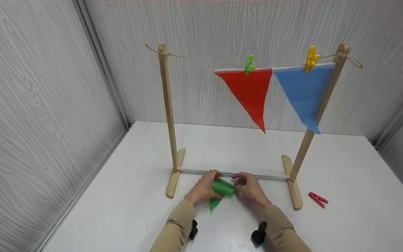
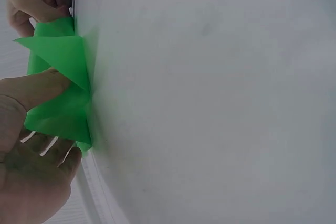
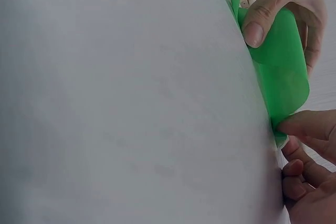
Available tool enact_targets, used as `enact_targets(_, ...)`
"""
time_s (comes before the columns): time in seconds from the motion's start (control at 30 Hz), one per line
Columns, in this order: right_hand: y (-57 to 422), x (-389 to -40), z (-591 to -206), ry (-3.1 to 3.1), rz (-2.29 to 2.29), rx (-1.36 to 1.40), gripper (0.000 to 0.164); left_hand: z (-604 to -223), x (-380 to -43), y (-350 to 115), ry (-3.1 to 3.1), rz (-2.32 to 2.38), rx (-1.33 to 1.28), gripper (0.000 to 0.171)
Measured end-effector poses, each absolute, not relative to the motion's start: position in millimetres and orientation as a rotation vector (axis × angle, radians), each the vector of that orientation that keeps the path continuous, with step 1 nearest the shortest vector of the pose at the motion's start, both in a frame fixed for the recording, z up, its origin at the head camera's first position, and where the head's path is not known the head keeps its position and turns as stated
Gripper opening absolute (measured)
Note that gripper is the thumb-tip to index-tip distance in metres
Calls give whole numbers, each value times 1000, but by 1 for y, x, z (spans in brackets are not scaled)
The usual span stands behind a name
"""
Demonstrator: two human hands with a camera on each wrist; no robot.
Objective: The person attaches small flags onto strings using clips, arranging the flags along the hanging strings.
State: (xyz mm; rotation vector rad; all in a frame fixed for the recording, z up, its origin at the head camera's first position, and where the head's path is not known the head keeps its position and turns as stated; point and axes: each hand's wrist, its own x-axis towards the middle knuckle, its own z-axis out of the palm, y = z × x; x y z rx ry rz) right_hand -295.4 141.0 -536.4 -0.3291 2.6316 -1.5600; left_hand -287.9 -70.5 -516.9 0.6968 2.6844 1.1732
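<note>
A green triangular pennant (image 1: 222, 189), folded over on itself, lies low over the white table between both hands. My left hand (image 1: 203, 188) holds it from the left; in the left wrist view the thumb (image 2: 44, 88) lies across the green sheet (image 2: 63, 111) with the fingers behind it. At the opposite end, my right hand (image 1: 251, 188) pinches the edge, thumb and finger meeting at the green corner in the right wrist view, where the other fingers curl beside the table. The pennant's pointed tip hangs toward the front, below my left hand.
Behind the hands stands a wooden frame (image 1: 168, 108) with a string (image 1: 201, 60) across its top. A green clothespin (image 1: 249, 65) holds a red pennant (image 1: 252, 91) and a yellow clothespin (image 1: 311, 59) a blue pennant (image 1: 304, 92). A red clothespin (image 1: 317, 199) lies right of the frame's foot.
</note>
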Motion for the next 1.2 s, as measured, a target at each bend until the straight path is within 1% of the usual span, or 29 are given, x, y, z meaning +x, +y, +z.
enact_targets(0.13,145,-296,-537,2623,-1570,-378,38,-517,-288,-71,2758,1078,715,73)
enact_targets(0.27,147,-297,-536,2636,-1635,-365,37,-515,-288,-70,2817,999,698,77)
enact_targets(0.47,143,-300,-532,2650,-1826,-260,37,-512,-288,-68,2880,956,655,98)
enact_targets(0.57,141,-298,-528,2633,-1917,-198,37,-513,-288,-68,2907,942,621,104)
enact_targets(0.8,142,-290,-515,2481,-2036,-162,41,-515,-287,-69,2948,933,562,103)
enact_targets(0.9,143,-290,-517,2473,-2080,-187,40,-514,-286,-70,2878,1041,540,108)
enact_targets(1.07,145,-296,-527,2503,-2177,-228,37,-510,-287,-73,2588,1433,461,122)
enact_targets(1.13,146,-297,-528,2488,-2217,-231,36,-507,-288,-73,2459,1572,396,124)
enact_targets(1.2,147,-297,-529,2475,-2242,-231,35,-505,-290,-74,2367,1676,329,121)
